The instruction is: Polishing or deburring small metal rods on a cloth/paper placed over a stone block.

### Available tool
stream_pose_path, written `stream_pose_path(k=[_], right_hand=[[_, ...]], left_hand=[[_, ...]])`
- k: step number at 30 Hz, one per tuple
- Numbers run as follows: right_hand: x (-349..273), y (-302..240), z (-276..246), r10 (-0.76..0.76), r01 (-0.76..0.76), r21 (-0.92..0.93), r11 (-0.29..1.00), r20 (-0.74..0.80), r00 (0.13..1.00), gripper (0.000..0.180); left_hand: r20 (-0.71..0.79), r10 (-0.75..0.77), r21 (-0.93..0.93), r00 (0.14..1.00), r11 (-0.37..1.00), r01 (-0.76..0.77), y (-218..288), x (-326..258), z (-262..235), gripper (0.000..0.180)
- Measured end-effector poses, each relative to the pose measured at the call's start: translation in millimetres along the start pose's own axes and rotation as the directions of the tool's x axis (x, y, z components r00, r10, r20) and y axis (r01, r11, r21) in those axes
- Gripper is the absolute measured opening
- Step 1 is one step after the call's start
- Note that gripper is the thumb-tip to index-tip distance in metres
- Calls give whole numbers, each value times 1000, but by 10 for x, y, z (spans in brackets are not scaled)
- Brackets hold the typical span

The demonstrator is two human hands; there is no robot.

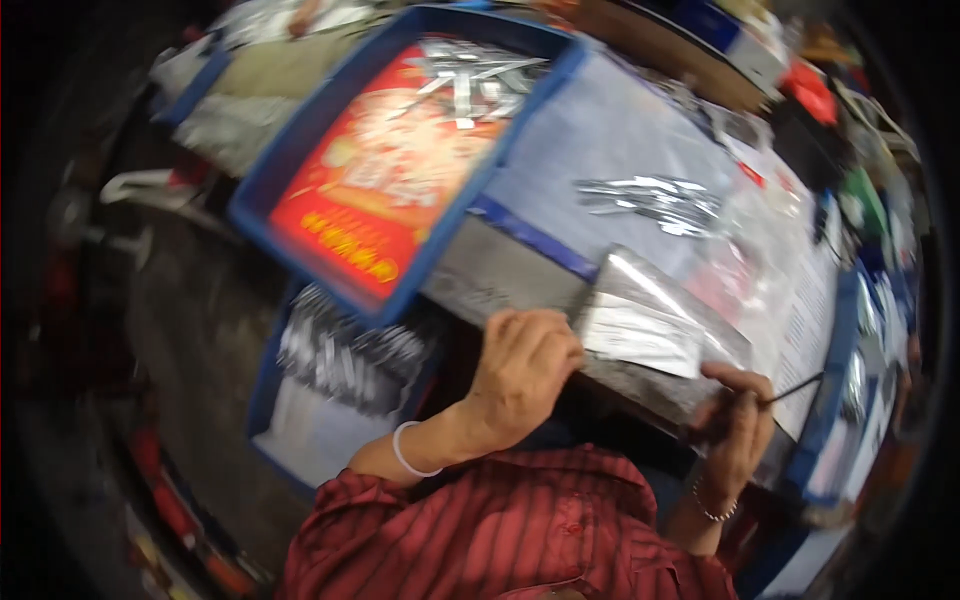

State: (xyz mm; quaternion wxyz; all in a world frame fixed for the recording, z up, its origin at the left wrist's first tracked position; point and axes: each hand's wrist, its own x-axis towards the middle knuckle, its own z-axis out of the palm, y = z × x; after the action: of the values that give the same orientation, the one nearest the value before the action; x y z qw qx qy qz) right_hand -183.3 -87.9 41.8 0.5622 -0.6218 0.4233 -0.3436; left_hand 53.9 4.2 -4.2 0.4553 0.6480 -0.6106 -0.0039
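My left hand [525, 375] is closed, its fingertips pinched at the left edge of a shiny metal block [668, 288]; whatever they grip, if anything, is too small to make out. A white, creased sheet or row of pale strips [640, 337] covers the block's near face. To the right of the block, my right hand [735, 425] is curled around a thin dark rod [797, 389] that sticks out to the right. Beyond the block, a loose bunch of shiny metal strips [655, 203] lies on the pale work surface [610, 120].
A blue tray [262, 212] at the far left has a red and gold printed sheet and several metal strips. Below it, another blue tray [262, 400] holds a heap of dark shiny strips. Clear plastic bags [765, 225] lie right of the block. Blue bins [815, 450] line the right side.
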Motion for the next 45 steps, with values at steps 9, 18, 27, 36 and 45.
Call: stream_pose_path(k=[9, 18, 27, 36, 45], right_hand=[[-76, 183, 20, -68, 63, 77, 995, 66, 995, 26], [-97, 35, 309, -58, 91, -154, 984, 204, 977, 11], [-174, 101, 217, -167, 219, -294, 930, 190, 967, 10], [-96, -20, 215, -185, 296, -307, 904, 344, 921, 10], [-333, 331, -86, -77, 155, -269, 951, 279, 957, 12]], left_hand=[[-210, -605, 167, 768, 751, 638, -598, -1522, -1369, 4], [-589, -586, 327, 556, 457, 827, -1736, -2437, -1961, 10], [-440, -511, 194, 738, 749, 634, -978, -1460, -1602, 12], [636, 153, -744, 756, -135, 654, 918, 306, -1022, 89], [-566, 540, -824, 623, -346, -448, 1743, 1229, -207, 93]])
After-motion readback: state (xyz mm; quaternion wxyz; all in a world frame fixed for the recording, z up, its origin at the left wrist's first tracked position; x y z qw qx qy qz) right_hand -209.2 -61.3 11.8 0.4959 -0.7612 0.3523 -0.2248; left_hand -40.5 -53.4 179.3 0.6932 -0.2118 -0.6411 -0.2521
